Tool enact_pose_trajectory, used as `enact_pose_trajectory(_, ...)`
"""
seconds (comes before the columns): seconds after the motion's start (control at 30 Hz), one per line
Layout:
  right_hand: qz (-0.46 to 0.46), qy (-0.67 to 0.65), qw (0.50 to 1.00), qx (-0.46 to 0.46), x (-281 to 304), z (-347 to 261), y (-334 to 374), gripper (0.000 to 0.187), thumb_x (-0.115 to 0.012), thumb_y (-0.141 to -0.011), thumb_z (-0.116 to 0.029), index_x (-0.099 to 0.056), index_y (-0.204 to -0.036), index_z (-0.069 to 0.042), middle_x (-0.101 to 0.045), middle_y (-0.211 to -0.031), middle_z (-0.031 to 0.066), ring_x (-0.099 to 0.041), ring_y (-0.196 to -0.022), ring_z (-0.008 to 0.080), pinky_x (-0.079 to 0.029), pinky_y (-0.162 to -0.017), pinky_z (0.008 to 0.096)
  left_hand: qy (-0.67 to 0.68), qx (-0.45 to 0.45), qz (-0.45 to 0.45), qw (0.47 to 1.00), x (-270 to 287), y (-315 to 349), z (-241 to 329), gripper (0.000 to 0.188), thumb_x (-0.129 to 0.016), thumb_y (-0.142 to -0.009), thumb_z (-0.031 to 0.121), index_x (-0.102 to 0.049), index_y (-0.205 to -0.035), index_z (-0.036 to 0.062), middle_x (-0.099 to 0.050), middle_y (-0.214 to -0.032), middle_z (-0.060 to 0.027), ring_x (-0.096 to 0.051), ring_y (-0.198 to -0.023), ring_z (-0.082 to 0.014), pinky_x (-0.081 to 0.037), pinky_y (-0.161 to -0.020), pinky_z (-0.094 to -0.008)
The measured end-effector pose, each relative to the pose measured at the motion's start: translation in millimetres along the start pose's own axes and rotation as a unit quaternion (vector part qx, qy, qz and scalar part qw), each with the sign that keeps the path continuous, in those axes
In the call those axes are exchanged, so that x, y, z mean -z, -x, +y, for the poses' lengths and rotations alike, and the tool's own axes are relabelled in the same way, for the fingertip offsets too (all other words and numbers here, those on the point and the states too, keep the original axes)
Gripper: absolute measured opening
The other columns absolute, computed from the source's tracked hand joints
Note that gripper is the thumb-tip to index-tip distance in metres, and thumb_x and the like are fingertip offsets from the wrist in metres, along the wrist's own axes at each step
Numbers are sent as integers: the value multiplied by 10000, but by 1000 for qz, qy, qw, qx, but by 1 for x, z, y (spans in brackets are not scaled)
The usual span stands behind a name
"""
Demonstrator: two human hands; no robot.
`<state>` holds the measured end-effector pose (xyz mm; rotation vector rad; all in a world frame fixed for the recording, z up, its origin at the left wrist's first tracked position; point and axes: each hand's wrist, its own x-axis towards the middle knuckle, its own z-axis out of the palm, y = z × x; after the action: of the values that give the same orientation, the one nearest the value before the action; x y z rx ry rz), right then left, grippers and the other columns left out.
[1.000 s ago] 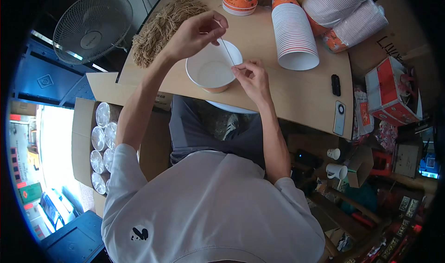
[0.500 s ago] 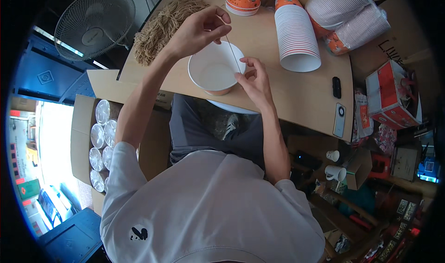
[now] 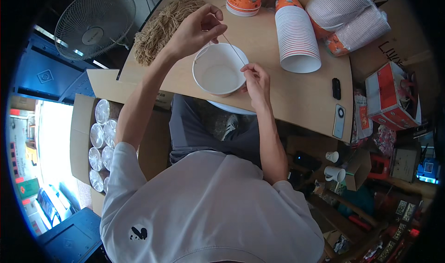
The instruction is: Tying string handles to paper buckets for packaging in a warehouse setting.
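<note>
A white-lined paper bucket point(image 3: 219, 80) sits upright at the table's near edge, its open mouth facing me. A thin tan cord point(image 3: 235, 50) runs tight across its far right rim. My left hand point(image 3: 197, 31), raised beyond the bucket's far left rim, pinches the upper end of the cord. At the bucket's right side my right hand point(image 3: 257, 86) pinches the cord's lower end against the rim, some fingers tucked behind the wall. A bundle of tan cords point(image 3: 164, 27) lies on the table just left of my left hand.
A long nested stack of paper buckets point(image 3: 299, 38) lies on the right, with bagged stacks point(image 3: 340, 8) behind it. An orange printed bucket point(image 3: 244, 1) stands at the back. A black object point(image 3: 336, 88) and a grey remote point(image 3: 339, 120) lie near the table's right edge.
My left hand has shifted slightly left, drawing its cord end along. The bucket has moved a little right, and my right hand has closed in on its rim.
</note>
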<state>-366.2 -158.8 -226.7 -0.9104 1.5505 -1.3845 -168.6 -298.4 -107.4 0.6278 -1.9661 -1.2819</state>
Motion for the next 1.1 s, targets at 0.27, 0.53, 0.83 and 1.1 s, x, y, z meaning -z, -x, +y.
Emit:
enact_pose_trajectory(0.27, 34, 7, 996, 83, -5, 14, -9, 290, -642, -945, -38, -635, -1230, 15, -651, -972, 69, -645, -804, 133, -560, -633, 279, -39, 47, -21, 998, 1, 5, 14, 166, -691, -1051, 163, -620, -1109, 24, -631, -893, 14, -596, -741, -41, -544, -668, -236)
enact_pose_trajectory(0.53, 35, -51, 995, 74, -5, -29, -12, 221, -652, -973, 3, -563, -1169, 55, -637, -994, 112, -683, -811, 162, -639, -524, 323, -454, -179, -52, 871, -29, 57, -28, 264, -712, -988, 307, -787, -1083, 72, -722, -1297, -166, -670, -1237, -330, -521, -1062, -448)
enact_pose_trajectory(0.83, 60, -37, 975, 212, -16, -69, -12, 581, -788, -960, -137, -448, -1398, 35, -548, -1310, 169, -591, -1222, 227, -609, -909, 358, -364, -211, 8, 907, -41, 58, -22, 330, -751, -890, 122, -725, -1215, 72, -772, -1118, -88, -734, -1058, -279, -553, -1059, -457)
enact_pose_trajectory(1.1, 15, -146, 989, -18, -5, -51, -30, 1066, -790, -923, -506, -158, -1679, -100, -301, -1650, 212, -365, -1502, 340, -473, -1075, 553, -308, -324, 93, 890, -57, 49, -37, 489, -731, -752, 112, -696, -1225, -9, -742, -1163, -118, -710, -1059, -302, -566, -964, -440)
